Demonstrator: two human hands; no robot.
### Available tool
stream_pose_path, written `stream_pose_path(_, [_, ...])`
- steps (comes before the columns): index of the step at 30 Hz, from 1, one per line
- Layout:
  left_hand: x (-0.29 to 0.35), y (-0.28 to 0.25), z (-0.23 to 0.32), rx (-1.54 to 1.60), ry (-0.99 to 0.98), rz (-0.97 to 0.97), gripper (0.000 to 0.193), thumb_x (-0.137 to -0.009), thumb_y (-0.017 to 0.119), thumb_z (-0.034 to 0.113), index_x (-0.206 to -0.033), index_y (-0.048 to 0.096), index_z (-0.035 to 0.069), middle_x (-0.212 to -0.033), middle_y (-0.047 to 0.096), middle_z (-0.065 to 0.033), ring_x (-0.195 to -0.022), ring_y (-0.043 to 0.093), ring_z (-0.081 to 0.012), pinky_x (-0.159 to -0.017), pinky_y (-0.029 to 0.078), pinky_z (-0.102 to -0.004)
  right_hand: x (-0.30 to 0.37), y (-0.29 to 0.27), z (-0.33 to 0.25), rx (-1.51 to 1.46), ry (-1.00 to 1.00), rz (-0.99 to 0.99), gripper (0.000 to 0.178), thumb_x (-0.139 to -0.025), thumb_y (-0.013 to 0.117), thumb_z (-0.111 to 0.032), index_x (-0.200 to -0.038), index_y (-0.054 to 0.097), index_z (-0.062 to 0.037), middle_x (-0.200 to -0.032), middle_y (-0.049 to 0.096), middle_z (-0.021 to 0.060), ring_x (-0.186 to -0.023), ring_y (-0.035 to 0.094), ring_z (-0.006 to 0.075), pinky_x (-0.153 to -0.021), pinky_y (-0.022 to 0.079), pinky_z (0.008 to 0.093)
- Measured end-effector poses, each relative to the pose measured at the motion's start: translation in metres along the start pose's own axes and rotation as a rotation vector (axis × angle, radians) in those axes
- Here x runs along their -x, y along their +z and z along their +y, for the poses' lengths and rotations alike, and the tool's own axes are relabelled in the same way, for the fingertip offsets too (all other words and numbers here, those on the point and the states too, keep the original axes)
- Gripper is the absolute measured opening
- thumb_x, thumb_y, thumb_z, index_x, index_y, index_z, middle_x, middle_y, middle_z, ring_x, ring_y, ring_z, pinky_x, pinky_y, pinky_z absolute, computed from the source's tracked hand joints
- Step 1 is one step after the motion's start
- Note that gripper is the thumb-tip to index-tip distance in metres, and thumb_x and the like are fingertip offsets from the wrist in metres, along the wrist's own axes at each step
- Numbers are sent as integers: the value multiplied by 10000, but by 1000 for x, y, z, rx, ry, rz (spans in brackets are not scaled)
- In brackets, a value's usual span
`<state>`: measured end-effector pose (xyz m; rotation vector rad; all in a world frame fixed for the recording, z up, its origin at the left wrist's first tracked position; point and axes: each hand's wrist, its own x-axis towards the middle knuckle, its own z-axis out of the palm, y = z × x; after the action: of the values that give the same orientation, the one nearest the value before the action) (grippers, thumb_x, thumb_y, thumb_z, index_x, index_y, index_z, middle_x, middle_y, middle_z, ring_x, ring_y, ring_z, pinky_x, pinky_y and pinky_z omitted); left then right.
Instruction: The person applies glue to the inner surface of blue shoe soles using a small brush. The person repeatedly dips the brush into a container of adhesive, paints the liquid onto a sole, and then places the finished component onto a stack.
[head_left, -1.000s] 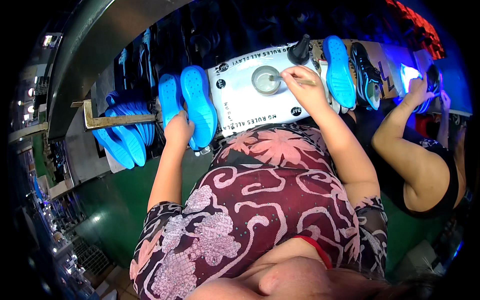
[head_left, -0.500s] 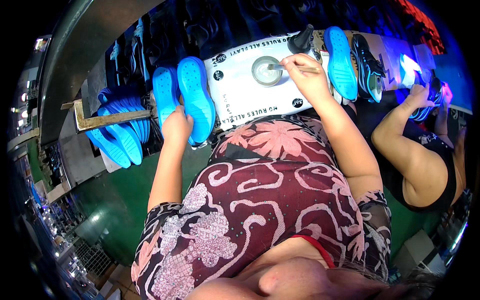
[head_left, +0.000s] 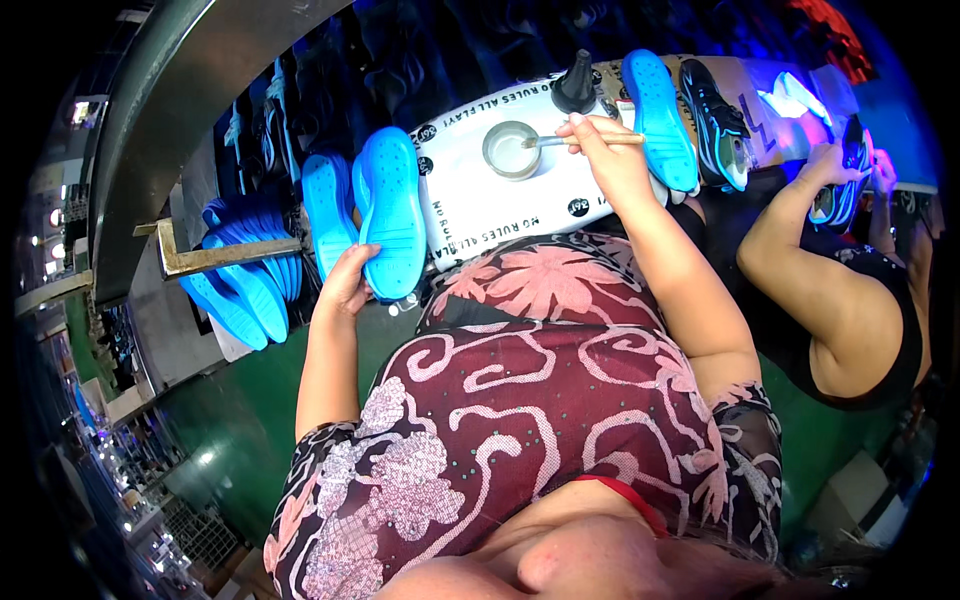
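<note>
And now, up from below on a nearly vertical left forearm, pinching with the left hand [head_left: 348, 282] at the heel end of a bright blue shoe sole [head_left: 393, 200], left of the white printed sheet [head_left: 470, 215]! Thumb along the sole's left edge, toe end pointing away; hard to judge the fingers' reach underneath, tucked mostly from sight.

Over to the other side, slanting in from the lower right on a bent elbow, gripping a wooden-handled paintbrush [head_left: 622, 139] with the right hand [head_left: 607, 152]: thumb and fingers closed on the handle, shaft nearly level, bristles to the left, right at the near-right rim of a round glass jar [head_left: 510, 177] with cloudy contents.

Now for the room! Tight on the left: overlapped there by a second blue sole [head_left: 330, 205], then straight up against the end of a metal bracket [head_left: 215, 258], with stacked blue soles [head_left: 262, 240] around and under it. Tight beyond the right hand too, with a black cone-shaped bottle [head_left: 576, 88] just above and another blue sole [head_left: 658, 120] close beside, near the brush's butt end, then a black sneaker [head_left: 712, 120]. Widest in the middle: plain sheet between held sole and jar, and from jar down to the near edge, right by the lap.
</note>
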<state>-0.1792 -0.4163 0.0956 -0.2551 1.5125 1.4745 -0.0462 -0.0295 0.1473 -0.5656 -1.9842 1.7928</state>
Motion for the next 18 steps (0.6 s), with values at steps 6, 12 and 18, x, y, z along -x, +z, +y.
stream_pose_path(6, [42,95,25,223,351,-107,617,-789,646,162,-1325,371,26,-1218,550,-122,-1086,574,-244,-940,476,-393,11,-14,-11,-235,45,34,349,-937,532,-300,-851,668,10,-806,644,73,-733,537,122,-723,427,251])
stream_pose_path(12, [38,153,17,-169,716,97,580,-834,617,63,-1322,310,6,-1192,532,-140,-1054,565,-199,-863,497,-325,37,-29,-35,-403,50,87,380,-944,513,-309,-810,655,17,-780,642,83,-694,526,127,-720,438,259])
stream_pose_path(18, [26,195,37,-295,1010,145,548,-831,603,27,-1294,313,-23,-1165,544,-154,-1050,567,-209,-920,450,-344,68,-25,-72,114,-352,-138,391,-955,460,-251,-750,648,24,-733,618,112,-671,556,184,-699,428,306])
